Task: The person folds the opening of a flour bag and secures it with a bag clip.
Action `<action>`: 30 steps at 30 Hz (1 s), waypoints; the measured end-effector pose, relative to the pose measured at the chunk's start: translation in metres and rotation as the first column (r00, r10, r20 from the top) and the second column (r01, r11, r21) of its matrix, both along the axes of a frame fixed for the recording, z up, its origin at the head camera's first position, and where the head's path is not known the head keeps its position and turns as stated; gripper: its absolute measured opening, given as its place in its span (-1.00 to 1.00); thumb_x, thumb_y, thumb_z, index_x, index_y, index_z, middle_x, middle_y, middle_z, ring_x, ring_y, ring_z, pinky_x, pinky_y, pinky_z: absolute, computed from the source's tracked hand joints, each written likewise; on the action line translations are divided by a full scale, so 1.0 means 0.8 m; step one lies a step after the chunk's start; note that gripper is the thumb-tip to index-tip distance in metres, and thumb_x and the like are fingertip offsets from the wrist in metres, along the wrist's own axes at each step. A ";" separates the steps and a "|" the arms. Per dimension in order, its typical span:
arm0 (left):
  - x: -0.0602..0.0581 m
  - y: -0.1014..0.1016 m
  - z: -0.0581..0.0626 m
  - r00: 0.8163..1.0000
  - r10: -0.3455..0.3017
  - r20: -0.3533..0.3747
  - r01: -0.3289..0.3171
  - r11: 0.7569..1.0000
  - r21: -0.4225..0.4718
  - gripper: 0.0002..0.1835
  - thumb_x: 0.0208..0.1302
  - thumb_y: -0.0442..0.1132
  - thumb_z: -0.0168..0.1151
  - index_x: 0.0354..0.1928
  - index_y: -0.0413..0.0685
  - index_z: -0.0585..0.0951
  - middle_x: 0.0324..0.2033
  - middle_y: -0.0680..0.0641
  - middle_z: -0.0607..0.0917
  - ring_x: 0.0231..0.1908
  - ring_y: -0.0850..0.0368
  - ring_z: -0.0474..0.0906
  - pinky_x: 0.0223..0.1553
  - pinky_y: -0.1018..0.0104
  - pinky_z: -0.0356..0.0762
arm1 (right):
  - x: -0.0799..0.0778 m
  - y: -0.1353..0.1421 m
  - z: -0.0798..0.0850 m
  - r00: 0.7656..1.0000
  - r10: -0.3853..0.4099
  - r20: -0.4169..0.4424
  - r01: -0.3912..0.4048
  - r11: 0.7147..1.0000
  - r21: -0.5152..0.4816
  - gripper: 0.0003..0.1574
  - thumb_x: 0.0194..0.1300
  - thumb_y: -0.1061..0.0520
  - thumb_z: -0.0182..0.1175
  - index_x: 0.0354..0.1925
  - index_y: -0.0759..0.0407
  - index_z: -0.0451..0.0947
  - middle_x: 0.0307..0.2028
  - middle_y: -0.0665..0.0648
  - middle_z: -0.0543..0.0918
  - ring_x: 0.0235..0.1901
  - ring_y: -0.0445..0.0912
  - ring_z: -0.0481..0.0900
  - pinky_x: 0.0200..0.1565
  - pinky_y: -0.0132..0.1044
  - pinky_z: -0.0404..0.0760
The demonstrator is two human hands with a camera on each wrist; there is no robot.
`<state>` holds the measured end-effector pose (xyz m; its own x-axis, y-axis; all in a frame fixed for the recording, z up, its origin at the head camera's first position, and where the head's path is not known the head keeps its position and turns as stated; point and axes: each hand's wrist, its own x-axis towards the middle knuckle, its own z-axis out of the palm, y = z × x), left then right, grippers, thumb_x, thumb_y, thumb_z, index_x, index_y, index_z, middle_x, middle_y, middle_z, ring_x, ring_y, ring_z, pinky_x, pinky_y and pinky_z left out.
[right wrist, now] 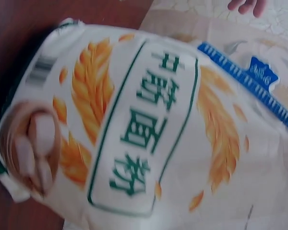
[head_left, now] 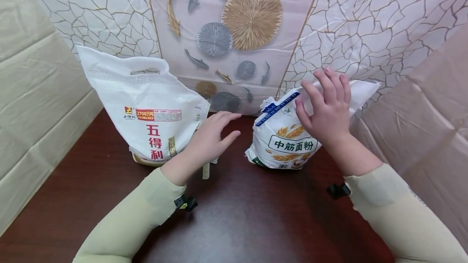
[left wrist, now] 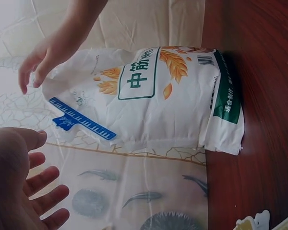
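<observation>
Our left hand [head_left: 210,135] and right hand [head_left: 329,111] are spread and empty, flour bag [head_left: 283,133] upright-ish just past the nearer right.

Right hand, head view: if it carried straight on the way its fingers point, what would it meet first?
Probably the crack-patterned wall covering: the right hand points up toward it, past the top of the flour bag. Depth is unclear, so it might brush the bag's top edge first.

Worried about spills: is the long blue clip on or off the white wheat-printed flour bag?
On: the blue clip spans an upper corner of the wheat-printed bag. How tightly, I cannot tell.
</observation>
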<state>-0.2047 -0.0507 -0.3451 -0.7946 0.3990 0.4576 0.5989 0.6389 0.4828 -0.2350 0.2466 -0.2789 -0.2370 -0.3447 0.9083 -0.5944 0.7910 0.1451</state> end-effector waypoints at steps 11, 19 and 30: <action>0.019 -0.023 -0.004 0.999 -0.024 -0.048 0.024 1.000 0.002 -0.51 0.40 -0.04 0.22 0.31 0.01 0.49 0.18 -0.05 0.56 0.21 0.03 0.45 0.27 0.06 0.33 | 0.018 -0.034 -0.053 0.991 0.131 0.028 -0.131 0.991 0.005 -0.53 0.33 -0.09 0.08 0.06 0.15 0.55 0.16 0.29 0.52 0.28 0.20 0.37 0.33 0.21 0.12; 0.037 -0.040 -0.011 0.997 0.008 -0.071 -0.010 0.999 -0.033 -0.51 0.34 -0.10 0.30 0.28 0.00 0.52 0.13 -0.06 0.59 0.17 0.02 0.48 0.21 0.06 0.39 | 0.033 -0.053 -0.101 0.965 0.203 0.164 -0.225 0.965 0.133 -0.52 0.36 -0.06 0.08 0.05 0.23 0.56 0.11 0.34 0.57 0.21 0.25 0.44 0.26 0.23 0.25; 0.048 -0.051 -0.027 0.997 0.020 -0.076 -0.024 0.999 -0.049 -0.52 0.34 -0.09 0.30 0.27 0.02 0.53 0.12 -0.04 0.60 0.17 0.02 0.49 0.24 0.05 0.34 | 0.056 -0.060 -0.138 0.910 0.165 0.380 -0.264 0.938 0.223 -0.40 0.47 -0.22 -0.07 0.15 0.16 0.53 0.15 0.26 0.55 0.23 0.17 0.41 0.30 0.16 0.27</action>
<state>-0.1663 -0.0912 -0.3670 -0.7672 0.4053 0.4970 0.6180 0.6744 0.4040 -0.1900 0.1986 -0.3893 -0.4154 -0.6383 0.6481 -0.7960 0.5999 0.0806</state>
